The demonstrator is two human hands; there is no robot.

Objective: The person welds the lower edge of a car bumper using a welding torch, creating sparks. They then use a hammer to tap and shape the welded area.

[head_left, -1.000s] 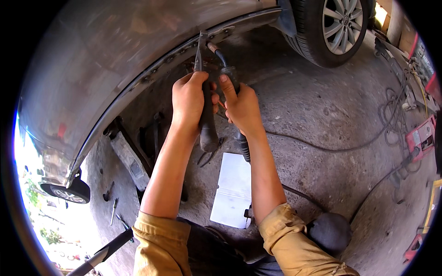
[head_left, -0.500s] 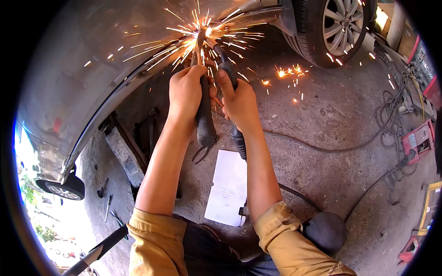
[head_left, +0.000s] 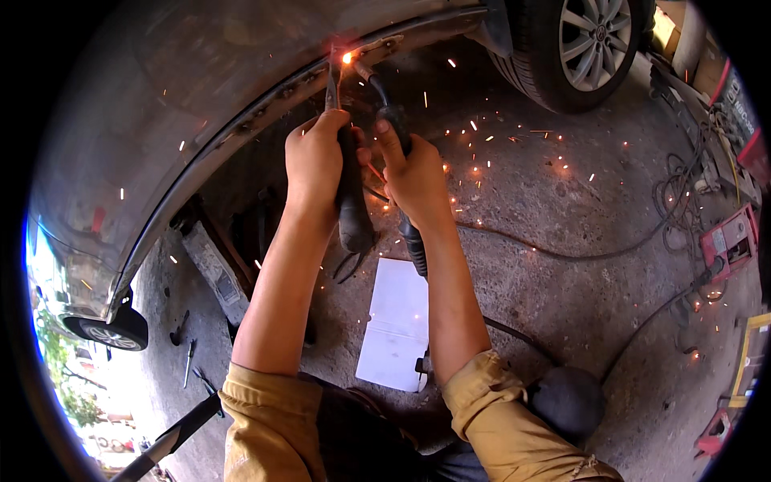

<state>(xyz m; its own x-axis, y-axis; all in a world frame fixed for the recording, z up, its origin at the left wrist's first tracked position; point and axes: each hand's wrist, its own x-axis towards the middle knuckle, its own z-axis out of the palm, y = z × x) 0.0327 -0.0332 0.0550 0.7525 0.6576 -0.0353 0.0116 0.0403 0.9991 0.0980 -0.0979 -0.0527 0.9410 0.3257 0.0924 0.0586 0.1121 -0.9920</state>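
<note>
Black-handled, the flat-bladed tool point(head_left: 352, 205) shows in the head view with its long axis pointing away from the person, the left hand point(head_left: 315, 161) wrapped round its handle and its tip at the car sill point(head_left: 301, 83). Just right of it, the right hand point(head_left: 416, 178) grips the welding torch point(head_left: 393, 114), whose nozzle point(head_left: 365, 70) slants forward and leftward to the orange glow point(head_left: 347, 58) beside the blade, slightly nearer the left hand.

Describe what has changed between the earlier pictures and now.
Sparks, absent at first, burst from the car's sill, then shrank to a small glowing spot, with stray ones scattered over the floor. Nothing was let go: the left hand still grips the dark-handled blade, the right hand the torch. The white sheet lies unmoved.
</note>
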